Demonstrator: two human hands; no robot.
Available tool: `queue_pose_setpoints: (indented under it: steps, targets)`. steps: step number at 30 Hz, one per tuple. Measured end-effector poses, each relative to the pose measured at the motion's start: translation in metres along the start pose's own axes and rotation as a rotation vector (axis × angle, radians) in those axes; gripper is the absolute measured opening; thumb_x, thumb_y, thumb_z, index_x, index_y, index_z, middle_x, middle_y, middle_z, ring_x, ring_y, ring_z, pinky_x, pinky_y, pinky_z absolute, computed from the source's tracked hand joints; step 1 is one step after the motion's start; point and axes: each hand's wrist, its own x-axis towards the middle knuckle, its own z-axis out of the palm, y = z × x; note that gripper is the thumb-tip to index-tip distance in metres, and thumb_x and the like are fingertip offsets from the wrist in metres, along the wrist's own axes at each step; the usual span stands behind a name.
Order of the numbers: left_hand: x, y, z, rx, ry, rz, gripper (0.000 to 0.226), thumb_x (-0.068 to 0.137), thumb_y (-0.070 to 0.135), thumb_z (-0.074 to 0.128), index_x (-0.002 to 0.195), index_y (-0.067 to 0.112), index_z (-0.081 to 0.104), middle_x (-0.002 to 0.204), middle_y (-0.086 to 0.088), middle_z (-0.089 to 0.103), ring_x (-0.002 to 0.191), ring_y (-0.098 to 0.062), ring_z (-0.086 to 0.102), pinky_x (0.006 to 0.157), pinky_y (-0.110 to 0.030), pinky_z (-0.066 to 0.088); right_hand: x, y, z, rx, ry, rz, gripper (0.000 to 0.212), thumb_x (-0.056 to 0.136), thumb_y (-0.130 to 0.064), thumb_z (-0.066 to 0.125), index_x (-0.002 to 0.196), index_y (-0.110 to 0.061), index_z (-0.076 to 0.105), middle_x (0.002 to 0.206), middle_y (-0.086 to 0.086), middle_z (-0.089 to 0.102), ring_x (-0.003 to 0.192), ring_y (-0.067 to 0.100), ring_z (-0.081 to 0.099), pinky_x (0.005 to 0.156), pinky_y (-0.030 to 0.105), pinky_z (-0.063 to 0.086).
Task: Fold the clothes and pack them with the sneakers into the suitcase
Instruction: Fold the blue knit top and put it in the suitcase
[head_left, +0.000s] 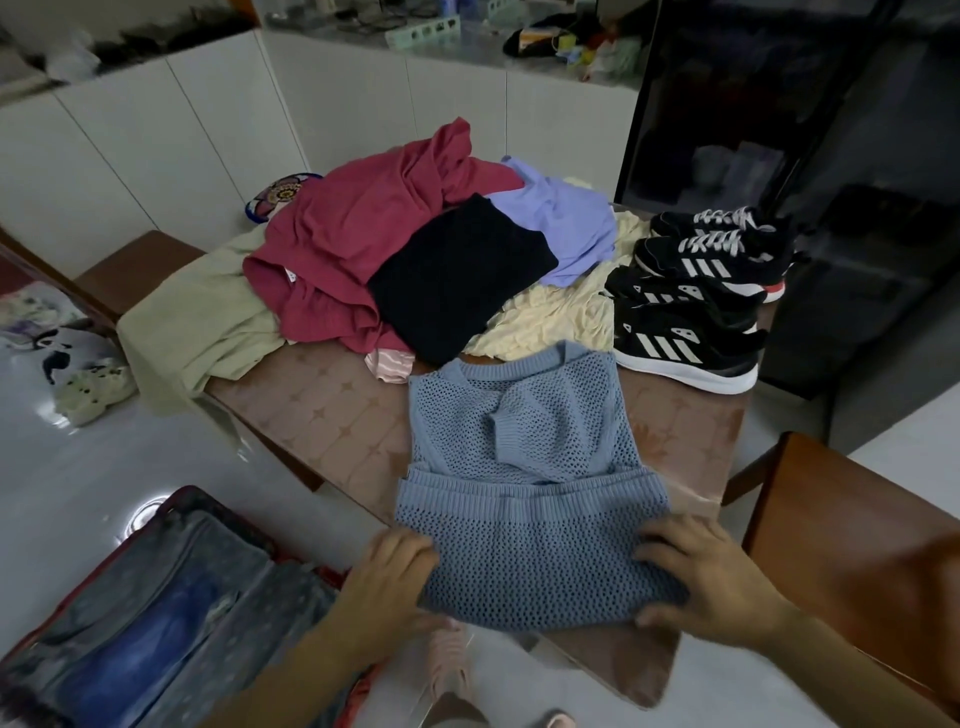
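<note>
A blue open-knit sweater (530, 493) lies on the near end of the table (322, 415), its lower part folded up over itself. My left hand (389, 571) grips the folded part's left edge, and my right hand (711, 577) grips its right edge. Behind it sits a heap of unfolded clothes: a red garment (353, 234), a black one (457, 275), a lilac one (561, 223), a cream one (556, 317) and a pale green one (202, 322). Black sneakers with white stripes (696, 291) stand at the table's right. An open suitcase (150, 613) holding denim lies on the floor, lower left.
A wooden chair (852, 535) stands close on the right. A wooden bench (140, 265) is at the table's far left. White cabinets (363, 98) run along the back, and a dark glass-fronted unit (779, 104) is at the right. Small items lie on the glossy floor (78, 467).
</note>
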Motion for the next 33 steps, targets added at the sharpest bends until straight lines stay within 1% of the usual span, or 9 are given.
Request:
queue_pose_setpoints:
  steps: [4, 7, 12, 16, 19, 21, 25, 28, 33]
  targets:
    - [-0.008, 0.008, 0.022, 0.063, -0.231, -0.082, 0.09, 0.051, 0.069, 0.061, 0.123, 0.017, 0.045, 0.129, -0.001, 0.045, 0.121, -0.025, 0.042, 0.104, -0.047, 0.026, -0.01, 0.011, 0.008, 0.02, -0.237, -0.031, 0.065, 0.073, -0.069, 0.057, 0.129, -0.035, 0.051, 0.137, -0.012, 0.05, 0.123, 0.009, 0.046, 0.1, 0.031, 0.042]
    - [0.006, 0.02, 0.024, 0.067, -0.187, -0.164, 0.057, 0.07, 0.034, 0.056, 0.123, 0.016, 0.046, 0.124, -0.007, 0.057, 0.119, -0.029, 0.042, 0.096, -0.054, 0.038, -0.007, 0.017, 0.01, 0.079, -0.177, -0.013, 0.072, 0.062, -0.033, 0.077, 0.129, -0.034, 0.05, 0.134, -0.012, 0.053, 0.12, 0.009, 0.052, 0.096, 0.036, 0.049]
    - [0.014, 0.011, 0.001, -0.074, -0.153, -0.107, 0.051, 0.065, 0.022, 0.043, 0.113, 0.022, 0.061, 0.114, 0.0, 0.058, 0.103, -0.02, 0.052, 0.087, -0.034, 0.052, 0.003, 0.012, -0.012, 0.316, -0.056, 0.16, 0.048, 0.059, -0.022, 0.079, 0.103, -0.033, 0.066, 0.095, -0.018, 0.07, 0.086, 0.001, 0.063, 0.074, 0.028, 0.057]
    - [0.019, 0.001, -0.047, -0.362, -0.398, -0.152, 0.03, 0.071, 0.023, 0.053, 0.098, 0.032, 0.064, 0.089, 0.018, 0.059, 0.082, -0.006, 0.056, 0.068, -0.015, 0.039, 0.0, 0.011, -0.036, 0.657, -0.317, 0.378, 0.03, 0.073, -0.01, 0.076, 0.08, -0.038, 0.069, 0.082, -0.02, 0.069, 0.075, 0.0, 0.064, 0.068, 0.024, 0.053]
    - [0.039, -0.013, -0.073, -0.665, -0.606, -0.368, 0.028, 0.067, 0.036, 0.059, 0.094, 0.036, 0.053, 0.088, 0.019, 0.054, 0.077, 0.004, 0.053, 0.066, -0.011, 0.042, 0.007, 0.012, -0.048, 0.875, -0.395, 0.527, 0.018, 0.076, -0.016, 0.068, 0.092, -0.022, 0.063, 0.085, -0.002, 0.066, 0.079, 0.009, 0.063, 0.067, 0.025, 0.054]
    - [0.059, -0.03, -0.078, -0.808, -0.469, -0.533, 0.044, 0.058, 0.047, 0.061, 0.096, 0.025, 0.053, 0.086, 0.009, 0.056, 0.073, 0.0, 0.053, 0.062, -0.013, 0.044, 0.022, 0.014, -0.053, 0.951, -0.274, 0.637, 0.028, 0.076, -0.029, 0.061, 0.098, -0.013, 0.058, 0.093, 0.003, 0.063, 0.087, 0.012, 0.062, 0.07, 0.024, 0.053]
    - [0.11, -0.051, -0.078, -1.006, -0.147, -0.896, 0.023, 0.081, 0.024, 0.072, 0.095, 0.015, 0.058, 0.09, -0.001, 0.063, 0.084, -0.016, 0.061, 0.068, -0.027, 0.048, 0.073, 0.026, -0.048, 1.001, 0.058, 0.91, 0.026, 0.093, -0.023, 0.055, 0.116, -0.012, 0.055, 0.111, 0.004, 0.06, 0.105, 0.022, 0.056, 0.096, 0.043, 0.045]
    - [0.141, -0.057, -0.06, -1.085, 0.033, -1.021, 0.008, 0.088, 0.019, 0.065, 0.084, 0.018, 0.058, 0.091, -0.003, 0.065, 0.086, -0.02, 0.063, 0.07, -0.029, 0.05, 0.112, 0.036, -0.038, 0.943, 0.154, 1.001, 0.035, 0.094, -0.023, 0.053, 0.126, -0.009, 0.052, 0.113, 0.004, 0.056, 0.108, 0.025, 0.053, 0.091, 0.035, 0.041]
    - [0.162, -0.071, -0.029, -0.806, -0.009, -1.103, 0.03, 0.09, 0.031, 0.061, 0.097, 0.002, 0.065, 0.097, -0.011, 0.067, 0.1, -0.03, 0.062, 0.083, -0.033, 0.046, 0.139, 0.041, -0.023, 0.812, 0.114, 1.024, 0.042, 0.094, -0.032, 0.054, 0.126, -0.005, 0.052, 0.121, 0.015, 0.059, 0.111, 0.032, 0.055, 0.085, 0.034, 0.041]
